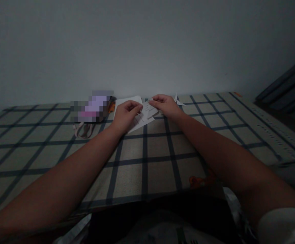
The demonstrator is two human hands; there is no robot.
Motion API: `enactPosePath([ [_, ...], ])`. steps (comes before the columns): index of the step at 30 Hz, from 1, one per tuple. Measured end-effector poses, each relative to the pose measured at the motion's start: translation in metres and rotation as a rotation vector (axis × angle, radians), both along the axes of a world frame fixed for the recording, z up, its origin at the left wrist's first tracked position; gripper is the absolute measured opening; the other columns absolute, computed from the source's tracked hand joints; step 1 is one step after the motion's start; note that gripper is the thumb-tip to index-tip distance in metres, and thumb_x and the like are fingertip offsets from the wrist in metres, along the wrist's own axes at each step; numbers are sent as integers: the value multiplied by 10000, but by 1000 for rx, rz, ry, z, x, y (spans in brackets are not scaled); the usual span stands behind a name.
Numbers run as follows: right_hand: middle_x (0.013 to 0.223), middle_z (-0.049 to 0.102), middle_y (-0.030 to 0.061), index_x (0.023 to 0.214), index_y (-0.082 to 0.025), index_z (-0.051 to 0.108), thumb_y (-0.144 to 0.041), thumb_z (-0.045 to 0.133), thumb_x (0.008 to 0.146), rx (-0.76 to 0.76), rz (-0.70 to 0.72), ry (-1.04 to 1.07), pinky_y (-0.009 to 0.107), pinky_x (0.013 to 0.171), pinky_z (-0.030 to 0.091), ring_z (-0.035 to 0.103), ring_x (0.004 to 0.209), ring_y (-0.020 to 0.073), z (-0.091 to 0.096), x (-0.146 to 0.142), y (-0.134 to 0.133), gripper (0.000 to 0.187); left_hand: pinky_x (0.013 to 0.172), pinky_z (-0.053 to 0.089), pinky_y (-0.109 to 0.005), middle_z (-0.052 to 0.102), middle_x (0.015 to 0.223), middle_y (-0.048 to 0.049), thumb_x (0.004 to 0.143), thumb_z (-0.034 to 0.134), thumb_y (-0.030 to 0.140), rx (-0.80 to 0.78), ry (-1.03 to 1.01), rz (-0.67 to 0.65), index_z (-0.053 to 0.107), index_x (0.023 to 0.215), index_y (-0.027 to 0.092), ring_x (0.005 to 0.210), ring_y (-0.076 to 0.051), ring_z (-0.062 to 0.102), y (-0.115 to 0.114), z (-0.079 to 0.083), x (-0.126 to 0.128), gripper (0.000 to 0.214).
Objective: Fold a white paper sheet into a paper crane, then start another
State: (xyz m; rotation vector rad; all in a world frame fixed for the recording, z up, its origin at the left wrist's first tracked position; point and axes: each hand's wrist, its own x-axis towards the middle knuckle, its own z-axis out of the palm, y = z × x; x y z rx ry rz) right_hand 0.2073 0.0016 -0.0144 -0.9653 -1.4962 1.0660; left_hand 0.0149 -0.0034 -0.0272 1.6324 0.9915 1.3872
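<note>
Between my two hands is a small piece of paper [149, 109] with faint marks like print on it. My left hand [127, 113] pinches its left side, thumb and fingers together. The fingertips of my right hand [164, 104] close on its upper right edge. Below and behind my left hand lie white paper sheets [127, 99], partly covered by it. Just beyond my right hand stands a small folded white paper shape with pointed tips [178, 101]; the hand hides part of it.
A checked cloth [157, 149] covers the table, which meets a plain wall [147, 47]. To the left lies a phone-like device with a blurred bright screen [94, 106], a pale strap [84, 130] in front. Orange tassels [197, 181] hang near the front edge.
</note>
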Motion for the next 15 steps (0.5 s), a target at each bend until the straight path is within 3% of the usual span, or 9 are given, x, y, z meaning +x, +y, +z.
enactPosePath([
  [8, 763, 663, 2, 812, -164, 624, -303, 743, 789, 8, -16, 9, 239, 657, 496, 616, 703, 119, 0, 1, 2, 184, 624, 462, -245, 656, 655, 3, 743, 745, 303, 21, 13, 10, 661, 728, 169, 599, -118, 565, -1, 1, 0, 159],
  [15, 798, 677, 20, 842, -149, 647, -330, 719, 813, -52, 160, 2, 273, 695, 516, 614, 711, 127, -2, 2, 0, 197, 647, 472, -245, 654, 647, 9, 754, 750, 320, 51, -40, -14, 661, 736, 176, 612, -120, 582, 1, 1, 0, 171],
])
